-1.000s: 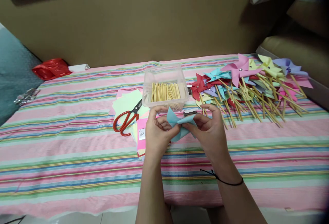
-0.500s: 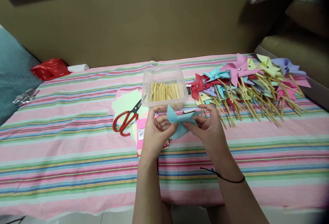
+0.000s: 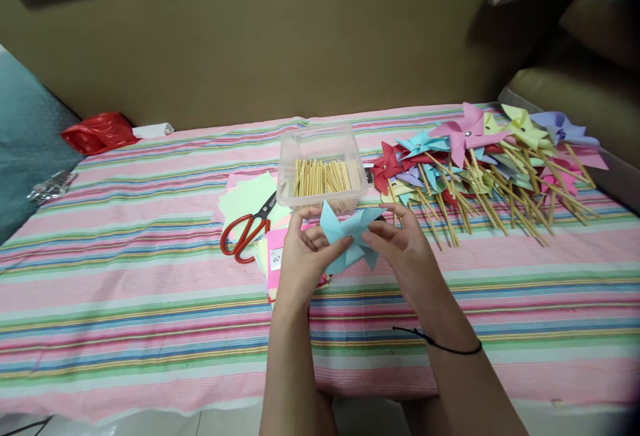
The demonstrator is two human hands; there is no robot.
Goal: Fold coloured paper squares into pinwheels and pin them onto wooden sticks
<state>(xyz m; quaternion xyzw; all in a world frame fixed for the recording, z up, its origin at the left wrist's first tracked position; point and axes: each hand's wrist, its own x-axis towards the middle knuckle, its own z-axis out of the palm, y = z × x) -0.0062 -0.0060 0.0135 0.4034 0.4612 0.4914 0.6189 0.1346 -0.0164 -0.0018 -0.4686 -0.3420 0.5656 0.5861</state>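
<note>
A light blue paper pinwheel (image 3: 345, 259) is held up between my two hands, its pointed blades folded toward the centre. My left hand (image 3: 310, 249) is closed on its left side, the thumb pressing near the middle. From the right, my right hand (image 3: 400, 243) grips it too, thumb at the centre and fingers behind. No stick shows on this pinwheel. Just beyond the hands stands a clear plastic box (image 3: 320, 139) with several wooden sticks (image 3: 323, 178) in it. Scissors with red handles (image 3: 245, 239) lie left of my left hand, partly on a pale green paper sheet (image 3: 245, 199).
A heap of finished-looking pinwheels on sticks (image 3: 467, 149) lies to the right. Pink paper squares (image 3: 274, 276) rest under my left wrist. A red plastic bag (image 3: 100, 134) and a clear wrapper (image 3: 53, 186) sit far left. Everything lies on a striped cloth (image 3: 125, 303).
The pinwheel's right side has opened out, with its right-hand blades now showing. My right thumb has shifted slightly toward its centre. Both hands stay in nearly the same place.
</note>
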